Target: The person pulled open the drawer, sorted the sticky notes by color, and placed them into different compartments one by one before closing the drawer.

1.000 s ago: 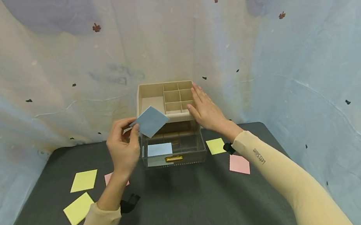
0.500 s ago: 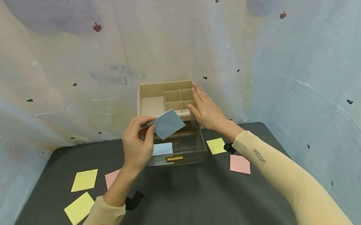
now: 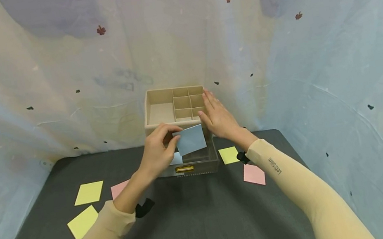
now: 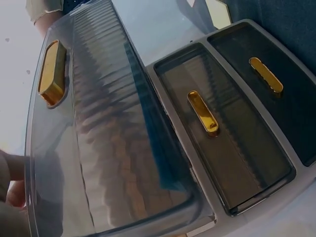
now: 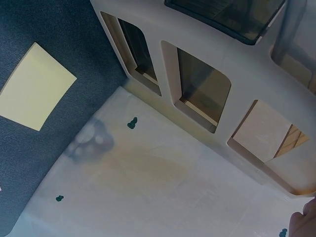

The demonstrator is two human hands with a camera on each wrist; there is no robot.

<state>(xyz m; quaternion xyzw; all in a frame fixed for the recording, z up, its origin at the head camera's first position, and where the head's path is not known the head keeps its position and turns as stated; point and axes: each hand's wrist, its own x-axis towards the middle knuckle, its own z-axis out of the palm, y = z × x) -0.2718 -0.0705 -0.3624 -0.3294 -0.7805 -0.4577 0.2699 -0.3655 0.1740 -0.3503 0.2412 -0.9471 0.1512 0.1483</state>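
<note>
My left hand (image 3: 158, 149) pinches a blue sticky note pad (image 3: 191, 139) by its left edge, between thumb and fingers. The pad hangs tilted over a pulled-out clear drawer (image 3: 203, 167) with a gold handle. Inside that drawer lies another blue sticky note pad (image 3: 176, 160), partly hidden by the left hand. The drawer belongs to a beige desk organizer (image 3: 162, 113) with an open compartmented top. Against the organizer's upper right edge rests my right hand (image 3: 219, 117), fingers straight. Only bits of the left hand (image 4: 14, 192) appear in the left wrist view.
Two yellow sticky note pads (image 3: 89, 193) lie at left, near a partly covered pink pad (image 3: 119, 188). Right of the organizer are a yellow pad (image 3: 228, 155) and a pink pad (image 3: 254, 174). Below the open drawer, two further drawers (image 4: 202, 113) are closed. A curtain (image 3: 163, 36) hangs behind.
My left hand has carried the blue sticky note pad rightward and slightly down, from the organizer's left front to over the open drawer. The right hand stays in place.
</note>
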